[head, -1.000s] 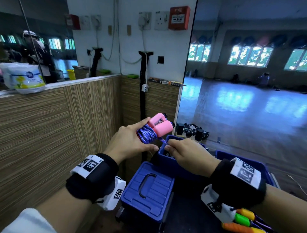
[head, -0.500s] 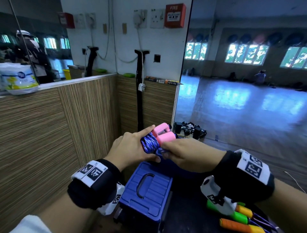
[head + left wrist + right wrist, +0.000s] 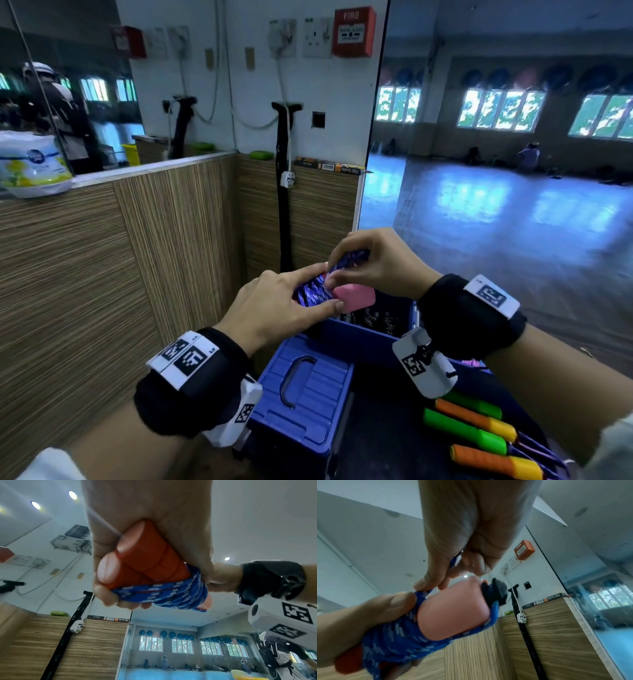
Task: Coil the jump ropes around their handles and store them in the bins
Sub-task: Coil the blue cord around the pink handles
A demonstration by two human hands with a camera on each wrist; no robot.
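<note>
My left hand (image 3: 291,305) grips a pair of pink jump-rope handles (image 3: 354,297) with blue patterned rope (image 3: 313,294) coiled round them, held above an open blue bin (image 3: 363,337). In the left wrist view the two handles (image 3: 137,563) lie side by side in my palm under the rope coil (image 3: 171,593). My right hand (image 3: 373,263) pinches a strand of the rope (image 3: 352,257) just above the bundle; the right wrist view shows thumb and finger squeezing that blue rope (image 3: 423,595) beside the pink handle (image 3: 453,614).
A closed blue bin lid with a handle (image 3: 305,390) lies below my left wrist. Green, orange and yellow rope handles (image 3: 476,431) lie on the dark surface at lower right. A wood-panelled wall (image 3: 137,257) stands close on the left, a mirror (image 3: 513,171) on the right.
My right hand has risen from beside the bin to above the bundle and now pinches the rope strand. The left hand has turned the handles lower, over the open bin.
</note>
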